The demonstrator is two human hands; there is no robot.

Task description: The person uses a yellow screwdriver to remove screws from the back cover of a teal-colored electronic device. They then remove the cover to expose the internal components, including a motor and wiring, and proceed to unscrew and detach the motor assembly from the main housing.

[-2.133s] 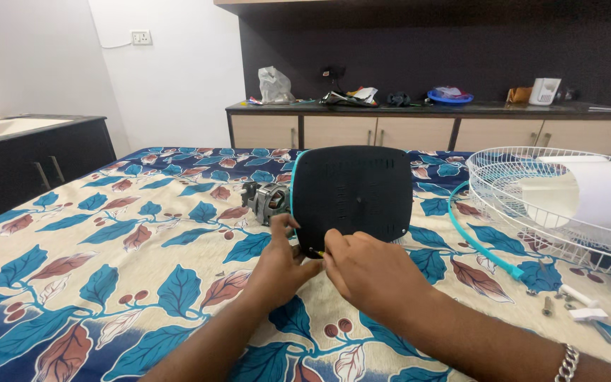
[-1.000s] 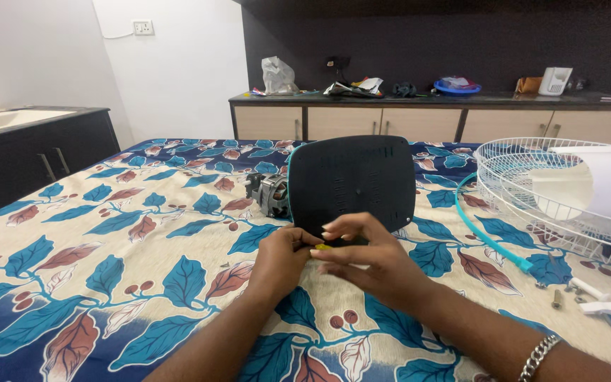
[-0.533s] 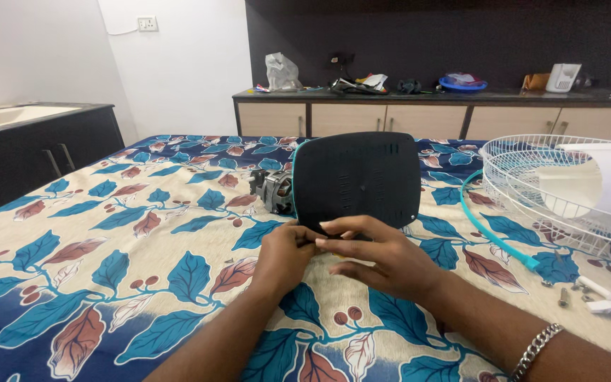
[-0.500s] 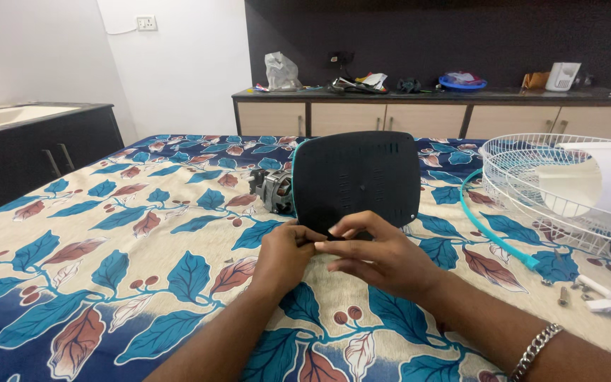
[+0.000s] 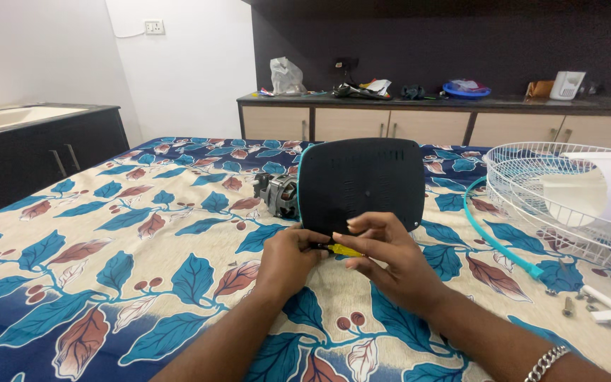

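A dark rounded-square fan housing stands on edge on the leaf-patterned bedspread, with a grey motor sticking out at its left. Both hands meet at its lower edge. My left hand pinches a small yellow piece from the left. My right hand grips the same yellow piece from the right, fingers curled over it. Whether the piece is fixed to the housing cannot be told.
A white wire fan guard with a white blade lies at the right, a teal ring beside it. Small screws and white bits lie near the right edge. A cluttered counter runs along the back; a dark cabinet stands at left.
My hands have stayed at the housing's lower edge, shifting slightly. The yellow piece shows between the fingers again, as a second ago.
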